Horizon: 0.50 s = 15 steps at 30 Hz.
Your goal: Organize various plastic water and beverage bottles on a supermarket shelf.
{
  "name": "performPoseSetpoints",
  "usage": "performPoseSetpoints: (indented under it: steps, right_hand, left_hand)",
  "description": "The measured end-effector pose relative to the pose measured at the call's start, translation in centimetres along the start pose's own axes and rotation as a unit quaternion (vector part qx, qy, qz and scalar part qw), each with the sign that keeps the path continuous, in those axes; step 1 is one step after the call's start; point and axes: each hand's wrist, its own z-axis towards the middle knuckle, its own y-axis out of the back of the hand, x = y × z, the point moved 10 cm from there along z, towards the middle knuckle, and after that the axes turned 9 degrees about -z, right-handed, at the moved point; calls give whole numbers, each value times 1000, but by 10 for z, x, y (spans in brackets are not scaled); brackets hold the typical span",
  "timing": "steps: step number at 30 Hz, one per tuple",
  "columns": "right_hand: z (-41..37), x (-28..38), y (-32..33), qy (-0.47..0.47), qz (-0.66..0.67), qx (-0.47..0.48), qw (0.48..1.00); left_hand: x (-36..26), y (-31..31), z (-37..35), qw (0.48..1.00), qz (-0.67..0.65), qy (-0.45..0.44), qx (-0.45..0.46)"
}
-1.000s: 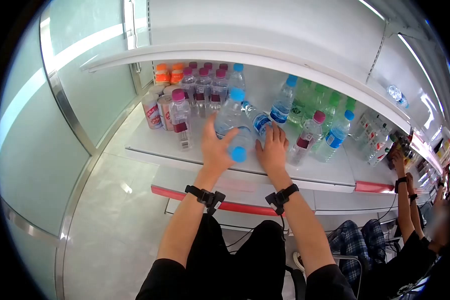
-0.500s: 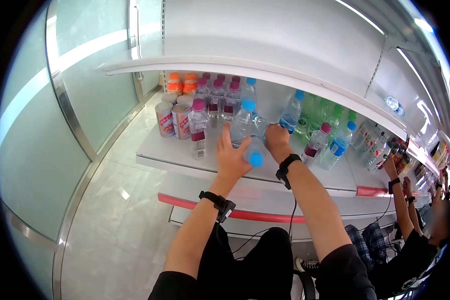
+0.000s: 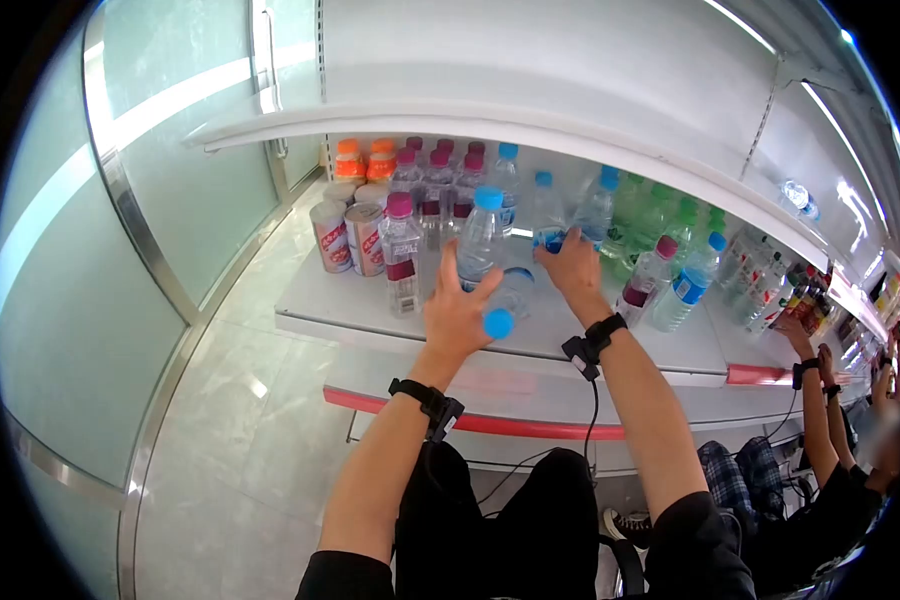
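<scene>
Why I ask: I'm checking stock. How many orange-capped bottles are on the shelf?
2. Both stand at the back left of the shelf, behind the cans: one orange-capped bottle, the other just right of it. Others may be hidden behind them.

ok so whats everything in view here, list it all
shelf: one, white, straight ahead, red strip below
lying water bottle: one, clear, blue cap, shelf front
upright water bottles: about five, blue caps, shelf middle and right
pink-capped bottles: several, clear, left-middle, one further right
green bottles: several, back right
orange-capped bottles: two, back left corner
cans: about four, red and white, left end
glass door: one, pale green, far left
other person's hands: two, at the shelf, far right
left hand: one, around the lying water bottle
right hand: one, fingers at the base of an upright bottle
</scene>
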Motion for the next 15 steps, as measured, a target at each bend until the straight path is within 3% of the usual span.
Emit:
performPoseSetpoints:
  steps: [7,15]
  right_hand:
    - [31,16,-20,52,126,-132,982]
    - [56,14,-43,60,130,-119,983]
  left_hand:
    - [3,-12,-4,999,22,9,47]
    - [-2,-6,-3,1000,-6,-4,11]
